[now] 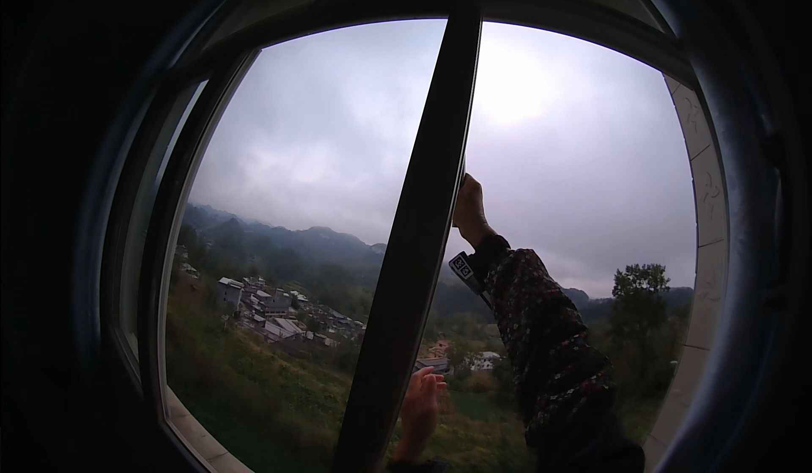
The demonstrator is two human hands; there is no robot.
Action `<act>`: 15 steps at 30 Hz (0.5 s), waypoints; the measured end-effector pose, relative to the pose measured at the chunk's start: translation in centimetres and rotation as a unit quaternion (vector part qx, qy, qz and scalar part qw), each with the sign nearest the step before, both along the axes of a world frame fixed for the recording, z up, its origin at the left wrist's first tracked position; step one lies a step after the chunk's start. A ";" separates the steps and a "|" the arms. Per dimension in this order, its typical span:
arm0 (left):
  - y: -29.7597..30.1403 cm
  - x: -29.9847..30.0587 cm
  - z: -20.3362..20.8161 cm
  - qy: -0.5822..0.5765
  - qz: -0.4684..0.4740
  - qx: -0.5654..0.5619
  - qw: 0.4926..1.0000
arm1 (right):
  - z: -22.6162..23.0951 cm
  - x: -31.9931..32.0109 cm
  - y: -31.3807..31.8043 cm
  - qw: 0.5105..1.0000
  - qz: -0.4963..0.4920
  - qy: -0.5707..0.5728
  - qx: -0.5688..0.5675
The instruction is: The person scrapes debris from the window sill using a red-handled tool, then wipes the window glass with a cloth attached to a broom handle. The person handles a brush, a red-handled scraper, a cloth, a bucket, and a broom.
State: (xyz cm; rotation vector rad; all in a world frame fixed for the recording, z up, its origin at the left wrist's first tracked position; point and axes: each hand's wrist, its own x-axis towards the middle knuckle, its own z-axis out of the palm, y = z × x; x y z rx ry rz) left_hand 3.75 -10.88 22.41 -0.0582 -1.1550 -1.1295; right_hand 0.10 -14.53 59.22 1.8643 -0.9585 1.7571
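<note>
A dark upright window frame post (414, 219) runs through the middle of the view, tilted by the lens. My right hand (470, 206) is raised at its right edge, closed against it, with the fingertips hidden behind the post. A dark patterned sleeve (550, 338) covers that arm, and a small black device with a black-and-white square marker (461, 266) sits at the wrist. Lower down, my left hand (420, 409) is beside the same post, its fingers slightly bent and apart. Nothing shows in it, though the post hides part of the hand.
Around the post stands the outer window frame (152, 270), with a second sash edge at the left. A pale tiled wall edge (706, 219) borders the opening at right. Outside are houses (275, 308), a tree (639, 304), hills (313, 244) and a cloudy sky.
</note>
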 end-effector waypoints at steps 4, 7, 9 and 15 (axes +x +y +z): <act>0.2 0.1 -0.3 -0.013 -0.005 0.038 0.999 | 4.9 2.1 2.1 0.998 0.046 0.036 0.039; 0.2 0.4 -0.6 -0.049 -0.008 0.055 0.997 | 4.3 3.1 3.5 0.998 0.043 0.014 0.038; 0.1 0.7 -0.6 -0.048 -0.011 0.065 0.997 | 1.8 3.1 4.9 0.997 0.048 0.001 0.060; -0.4 0.5 1.8 0.010 -0.001 0.047 0.999 | -13.2 -1.5 9.7 0.986 0.046 -0.054 0.148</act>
